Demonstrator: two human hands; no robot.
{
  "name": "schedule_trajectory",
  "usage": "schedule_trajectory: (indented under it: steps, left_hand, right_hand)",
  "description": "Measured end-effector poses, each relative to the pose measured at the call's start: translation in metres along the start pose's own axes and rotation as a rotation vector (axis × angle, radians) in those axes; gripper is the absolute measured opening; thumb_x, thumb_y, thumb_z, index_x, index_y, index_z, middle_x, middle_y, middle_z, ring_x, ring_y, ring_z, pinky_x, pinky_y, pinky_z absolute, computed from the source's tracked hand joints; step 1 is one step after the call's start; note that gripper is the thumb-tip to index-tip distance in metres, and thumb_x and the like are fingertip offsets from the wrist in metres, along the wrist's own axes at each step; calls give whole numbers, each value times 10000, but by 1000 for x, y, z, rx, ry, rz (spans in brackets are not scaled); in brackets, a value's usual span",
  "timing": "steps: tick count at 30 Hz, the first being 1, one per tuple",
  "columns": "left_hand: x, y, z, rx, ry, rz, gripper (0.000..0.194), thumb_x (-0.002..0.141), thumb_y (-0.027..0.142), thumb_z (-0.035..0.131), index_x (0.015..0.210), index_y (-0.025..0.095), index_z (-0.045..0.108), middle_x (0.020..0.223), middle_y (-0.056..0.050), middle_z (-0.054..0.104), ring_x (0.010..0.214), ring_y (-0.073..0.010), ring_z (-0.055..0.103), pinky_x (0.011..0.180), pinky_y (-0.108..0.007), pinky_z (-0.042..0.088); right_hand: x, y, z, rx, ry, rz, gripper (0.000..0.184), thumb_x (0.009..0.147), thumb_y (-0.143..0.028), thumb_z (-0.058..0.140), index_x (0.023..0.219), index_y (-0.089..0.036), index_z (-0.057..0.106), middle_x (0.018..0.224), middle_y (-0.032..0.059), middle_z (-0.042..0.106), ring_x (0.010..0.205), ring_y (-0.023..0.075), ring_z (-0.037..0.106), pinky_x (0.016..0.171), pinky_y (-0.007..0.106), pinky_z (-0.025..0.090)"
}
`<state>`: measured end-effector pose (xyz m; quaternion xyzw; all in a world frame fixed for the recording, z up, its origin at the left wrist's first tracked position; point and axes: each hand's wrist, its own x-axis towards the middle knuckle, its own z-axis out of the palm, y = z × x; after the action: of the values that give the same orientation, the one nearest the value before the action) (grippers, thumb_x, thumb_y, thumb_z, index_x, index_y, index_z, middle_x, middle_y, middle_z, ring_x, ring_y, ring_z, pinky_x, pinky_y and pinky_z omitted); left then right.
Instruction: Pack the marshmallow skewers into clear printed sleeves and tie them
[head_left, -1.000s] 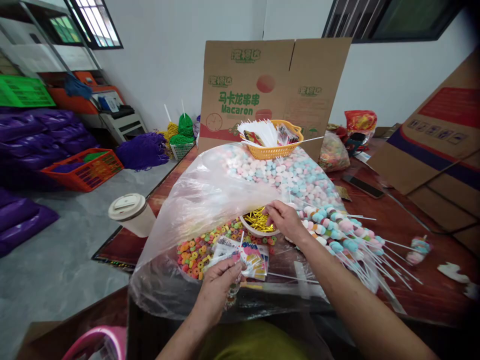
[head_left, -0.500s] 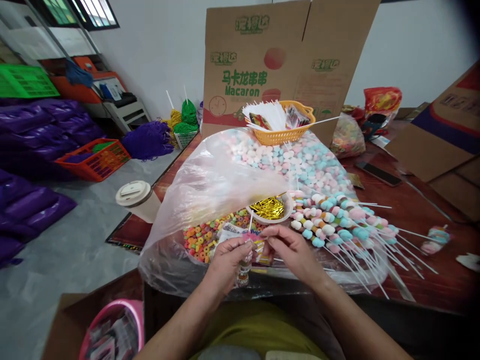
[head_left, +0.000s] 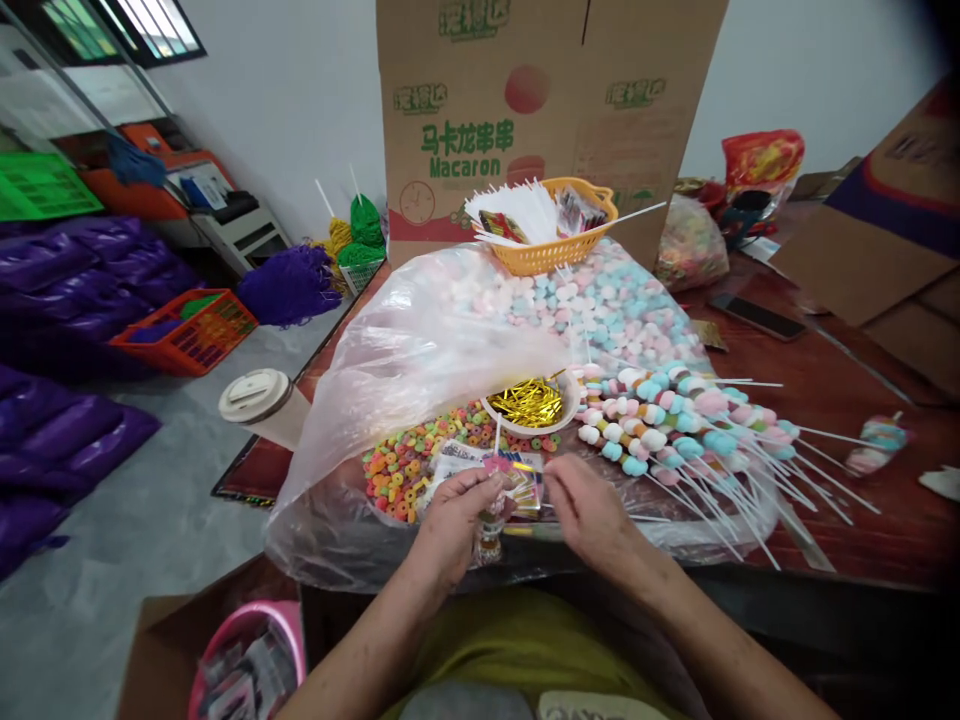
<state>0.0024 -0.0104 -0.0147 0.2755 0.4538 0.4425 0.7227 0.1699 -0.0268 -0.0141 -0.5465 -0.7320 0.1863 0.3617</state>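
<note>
The right hand (head_left: 592,505) has come back from the bowl of gold ties (head_left: 531,402) and meets the left hand (head_left: 454,515) at lower centre; both pinch a wrapped candy stick (head_left: 491,520). It looks light and crinkly; better to grip it at the stick.

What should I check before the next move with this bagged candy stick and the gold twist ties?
1. Left hand grips the bagged candy stick: ok.
2. Stick end points up above the bag: ok.
3. Right hand at the bag's neck with a tie in it: cannot tell, fingers hide it.
4. Bowl of gold twist ties stocked, just beyond the hands: ok.
5. Finished marshmallow skewers lie to the right, apart from both hands: ok.
6. Paper cup upright with lid on, left of the plastic sheet: ok.
</note>
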Motion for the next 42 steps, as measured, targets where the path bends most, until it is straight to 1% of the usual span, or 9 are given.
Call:
schedule_trajectory:
  steps: [3, 7, 19, 24, 27, 30, 34, 39, 42]
  left_hand:
    - [2, 0, 2, 37, 17, -12, 221, 571, 318, 745, 653, 131, 661, 529, 8, 587, 490, -98, 522, 527, -220, 408]
    - [2, -4, 6, 61, -67, 19, 85, 596, 201, 643, 664, 151, 654, 515, 26, 565, 500, -93, 490, 536, -204, 379]
    - [-3, -13, -16, 256, -185, 34, 253, 743, 348, 573, 597, 148, 524, 577, 31, 484, 568, -89, 416, 556, -197, 339]
    - [-2, -10, -10, 130, -74, 149, 355, 722, 415, 630, 540, 134, 513, 519, 37, 466, 499, -59, 408, 506, -177, 325]
    - [-3, -8, -14, 74, -170, -15, 336, 647, 407, 702, 539, 117, 570, 487, 20, 516, 438, -57, 425, 452, -181, 321]
    - [-6, -7, -20, -5, -344, -306, 325, 465, 328, 814, 560, 81, 624, 476, -11, 573, 417, -74, 486, 453, -192, 366]
    - [-7, -7, -20, -173, -474, -367, 403, 375, 247, 856, 668, 85, 632, 544, -15, 615, 466, -89, 547, 506, -197, 424]
    - [-5, -8, -14, -277, -131, -170, 420, 486, 219, 826, 753, 158, 508, 537, 44, 577, 430, -65, 512, 458, -171, 392]
    - [-7, -10, -11, -181, -4, -31, 446, 521, 266, 812, 796, 179, 472, 541, 66, 554, 427, -63, 502, 476, -180, 398]
  right_hand:
    - [1, -15, -10, 170, -71, 53, 157, 888, -251, 371, 768, -211, 465, 652, 0, 514, 597, 134, 478, 567, 243, 381]
    - [4, -28, 9, 297, -174, -9, 142, 878, -231, 386, 781, -211, 488, 670, -8, 543, 608, 121, 495, 583, 227, 389]
    - [6, -14, 30, 110, -192, -39, 67, 862, -182, 356, 862, -209, 417, 689, 6, 558, 583, 135, 530, 536, 228, 377]
    - [0, -13, 37, 50, 94, 39, 152, 862, -266, 422, 978, -171, 448, 677, 18, 577, 584, 152, 557, 556, 245, 414]
    - [-2, -14, 22, 86, -83, -18, 125, 873, -277, 438, 840, -183, 513, 564, -28, 506, 497, 114, 478, 489, 213, 367]
    - [-1, -15, 1, 91, -361, -298, 222, 901, -253, 404, 750, -181, 549, 631, 8, 558, 570, 115, 507, 536, 215, 376]
    - [1, -15, -4, 164, -404, -454, 208, 913, -249, 403, 797, -189, 565, 684, 16, 604, 603, 107, 537, 577, 204, 399]
    - [1, -16, 25, -85, -83, -325, 264, 903, -213, 371, 655, -189, 457, 562, -9, 501, 489, 107, 445, 478, 219, 336]
    - [5, -18, 28, -245, -28, -427, 259, 894, -151, 307, 692, -183, 465, 601, 24, 516, 543, 137, 470, 514, 245, 353]
